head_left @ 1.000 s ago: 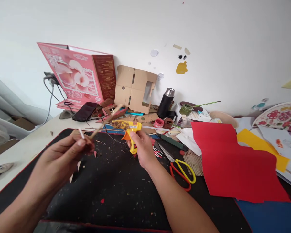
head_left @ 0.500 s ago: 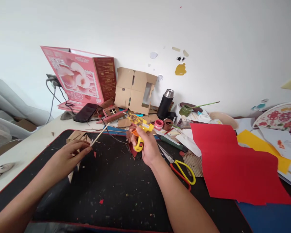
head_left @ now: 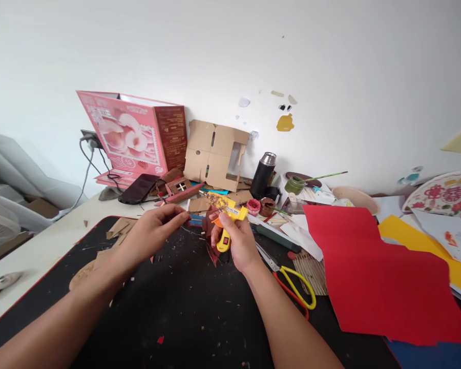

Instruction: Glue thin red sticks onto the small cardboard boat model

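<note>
My right hand (head_left: 238, 241) grips a yellow hot glue gun (head_left: 226, 238) by its handle, fingers at the orange trigger. Its stained nozzle points up and left. Close to the nozzle, my left hand (head_left: 153, 228) is closed in a pinch on a thin wooden stick (head_left: 188, 204), of which only a pale sliver shows at the fingertips. Behind my fingers lies a small brown cardboard house piece (head_left: 179, 187) with a cross-barred window. Dark red and brown scraps (head_left: 212, 251) sit beside the glue gun.
Yellow-and-red-handled scissors (head_left: 292, 279) and a red sheet (head_left: 380, 277) lie at right on the black mat (head_left: 200, 318). Behind stand a black flask (head_left: 262, 177), paint jars (head_left: 253, 207), cut cardboard (head_left: 211, 154) and a pink box (head_left: 130, 136). A phone (head_left: 138, 188) lies at left.
My left hand has moved right and slightly up, its fingertips closer to the glue gun's nozzle. The stick, plainly visible before, is now mostly hidden. My right hand keeps hold of the glue gun.
</note>
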Demonstrator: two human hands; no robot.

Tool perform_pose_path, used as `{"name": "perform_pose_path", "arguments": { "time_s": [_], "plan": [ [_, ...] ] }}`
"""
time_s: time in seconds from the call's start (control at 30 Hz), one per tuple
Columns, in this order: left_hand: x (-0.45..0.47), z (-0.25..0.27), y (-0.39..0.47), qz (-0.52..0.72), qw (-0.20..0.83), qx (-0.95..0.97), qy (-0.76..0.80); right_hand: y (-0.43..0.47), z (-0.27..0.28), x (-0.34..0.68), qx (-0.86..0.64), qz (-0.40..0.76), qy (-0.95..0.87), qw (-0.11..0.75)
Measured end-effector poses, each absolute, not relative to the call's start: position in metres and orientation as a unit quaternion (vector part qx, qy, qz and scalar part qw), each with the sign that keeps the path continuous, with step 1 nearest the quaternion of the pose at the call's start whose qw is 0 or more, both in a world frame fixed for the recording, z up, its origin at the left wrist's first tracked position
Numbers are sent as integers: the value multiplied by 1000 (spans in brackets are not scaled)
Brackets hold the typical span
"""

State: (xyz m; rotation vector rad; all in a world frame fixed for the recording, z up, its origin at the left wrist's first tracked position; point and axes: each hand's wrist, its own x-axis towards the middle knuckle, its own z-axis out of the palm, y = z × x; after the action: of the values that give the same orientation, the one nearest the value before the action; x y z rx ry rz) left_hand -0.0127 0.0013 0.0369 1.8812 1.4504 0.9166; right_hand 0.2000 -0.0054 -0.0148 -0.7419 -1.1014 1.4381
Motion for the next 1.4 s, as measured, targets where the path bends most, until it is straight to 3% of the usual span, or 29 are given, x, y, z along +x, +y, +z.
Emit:
{"name": "perform_pose_path", "arguments": {
  "time_s": [0.43, 1.4],
  "plan": [
    [-3, -10, 16, 432, 344, 645, 528, -10, -16, 195, -376, 564, -482, 556],
    [-1, -8, 11, 434, 361, 646, 514, -18, -29, 187, -413, 528, -520, 528]
  ]
}}
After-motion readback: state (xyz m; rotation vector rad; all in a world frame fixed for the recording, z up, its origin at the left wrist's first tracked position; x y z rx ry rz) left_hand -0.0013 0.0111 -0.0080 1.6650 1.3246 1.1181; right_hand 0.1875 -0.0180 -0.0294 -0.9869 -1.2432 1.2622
